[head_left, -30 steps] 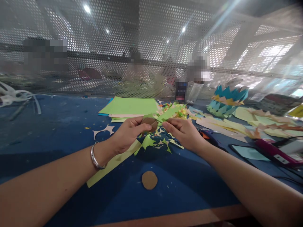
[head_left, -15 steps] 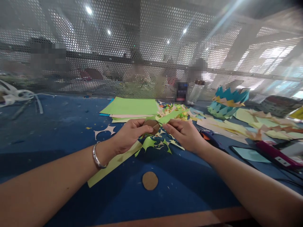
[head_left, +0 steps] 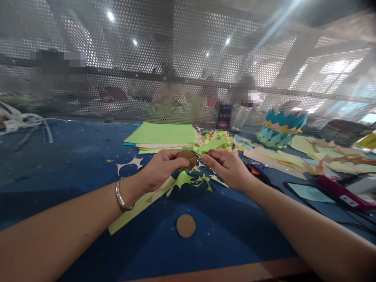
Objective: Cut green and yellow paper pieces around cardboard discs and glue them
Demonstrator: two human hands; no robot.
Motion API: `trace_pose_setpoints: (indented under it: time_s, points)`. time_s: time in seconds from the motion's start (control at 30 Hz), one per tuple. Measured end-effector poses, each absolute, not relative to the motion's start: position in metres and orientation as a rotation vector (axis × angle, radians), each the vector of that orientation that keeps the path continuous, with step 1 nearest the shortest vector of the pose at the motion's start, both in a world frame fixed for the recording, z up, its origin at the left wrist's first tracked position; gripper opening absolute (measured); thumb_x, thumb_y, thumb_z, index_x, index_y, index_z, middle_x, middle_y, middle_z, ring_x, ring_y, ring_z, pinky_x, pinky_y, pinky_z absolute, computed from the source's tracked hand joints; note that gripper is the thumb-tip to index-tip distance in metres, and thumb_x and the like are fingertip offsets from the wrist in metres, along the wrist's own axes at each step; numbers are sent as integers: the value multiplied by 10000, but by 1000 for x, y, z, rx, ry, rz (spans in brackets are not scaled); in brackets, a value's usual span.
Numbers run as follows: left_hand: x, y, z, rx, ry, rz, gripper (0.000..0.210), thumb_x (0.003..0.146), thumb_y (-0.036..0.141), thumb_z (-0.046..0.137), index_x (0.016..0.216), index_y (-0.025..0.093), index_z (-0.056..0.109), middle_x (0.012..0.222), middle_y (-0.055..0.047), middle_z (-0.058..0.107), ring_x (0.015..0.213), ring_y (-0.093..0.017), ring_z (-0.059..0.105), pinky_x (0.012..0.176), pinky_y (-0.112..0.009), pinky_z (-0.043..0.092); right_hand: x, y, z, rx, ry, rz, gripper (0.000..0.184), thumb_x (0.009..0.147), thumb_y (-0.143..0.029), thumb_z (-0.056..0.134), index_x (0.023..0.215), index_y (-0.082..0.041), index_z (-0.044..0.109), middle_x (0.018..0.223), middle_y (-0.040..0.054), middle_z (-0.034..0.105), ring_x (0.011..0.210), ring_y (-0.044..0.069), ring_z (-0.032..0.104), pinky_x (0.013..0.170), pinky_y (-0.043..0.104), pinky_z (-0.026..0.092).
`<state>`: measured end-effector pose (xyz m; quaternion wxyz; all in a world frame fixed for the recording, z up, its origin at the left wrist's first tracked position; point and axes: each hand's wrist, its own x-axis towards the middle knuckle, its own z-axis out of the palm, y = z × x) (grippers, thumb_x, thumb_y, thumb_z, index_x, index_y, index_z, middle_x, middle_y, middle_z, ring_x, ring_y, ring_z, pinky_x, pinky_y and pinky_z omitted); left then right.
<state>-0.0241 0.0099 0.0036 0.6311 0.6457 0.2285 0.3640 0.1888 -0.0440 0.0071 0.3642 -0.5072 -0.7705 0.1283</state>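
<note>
My left hand (head_left: 163, 166) pinches a round brown cardboard disc (head_left: 188, 159), thumb across its near face. A green paper strip (head_left: 209, 146) runs along the disc's far side to my right hand (head_left: 225, 166), whose thumb and fingers close on it. How the strip meets the disc is partly hidden by my fingers. A second cardboard disc (head_left: 186, 226) lies flat on the blue table, nearer to me. Below my hands are green paper offcuts (head_left: 183, 179), and a pale yellow-green strip (head_left: 126, 214) lies under my left wrist.
Behind my hands lies a stack of coloured paper (head_left: 166, 133), with a pile of small scraps (head_left: 219, 137) beside it. At the right are a zigzag paper crown (head_left: 282, 127), paper strips (head_left: 276, 158), a dark tool (head_left: 261, 174) and a magenta power strip (head_left: 343, 194). A perforated screen (head_left: 188, 51) rises behind.
The cardboard disc has turned slightly, showing more of its face between my hands. The green strip has shifted a little with it. Both hands keep nearly the same place.
</note>
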Motion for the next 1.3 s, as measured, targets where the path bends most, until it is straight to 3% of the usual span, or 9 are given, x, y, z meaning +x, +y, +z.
trace_pose_setpoints:
  time_s: [0.27,0.6,0.9,1.3]
  points:
    - [-22,8,5,1445,521,797,87,801,169,660,799,172,747,748,0,659,694,-116,509,691,-263,365,188,-44,8,-1288,-2005,339,468,1002,-526,420,657,-209,421,645,-24,393,621,130,412,597,292,308]
    - [-23,9,6,1469,472,766,113,789,127,637,768,168,741,729,8,639,704,-108,509,731,-257,396,190,-44,7,-1294,-2022,320,473,998,-526,427,648,-215,365,622,-37,344,598,124,381,577,286,285]
    - [-24,11,3,1354,550,775,183,753,148,734,925,164,794,879,-40,748,872,-138,627,869,-276,447,190,-43,7,-1314,-2013,328,480,995,-539,427,645,-213,382,623,-26,380,608,131,416,582,287,298]
    - [-24,10,6,1461,509,771,138,759,134,676,827,188,784,751,-8,694,722,-118,569,768,-273,444,191,-44,6,-1317,-2026,302,472,995,-520,445,644,-210,384,610,-32,371,591,119,404,570,285,291]
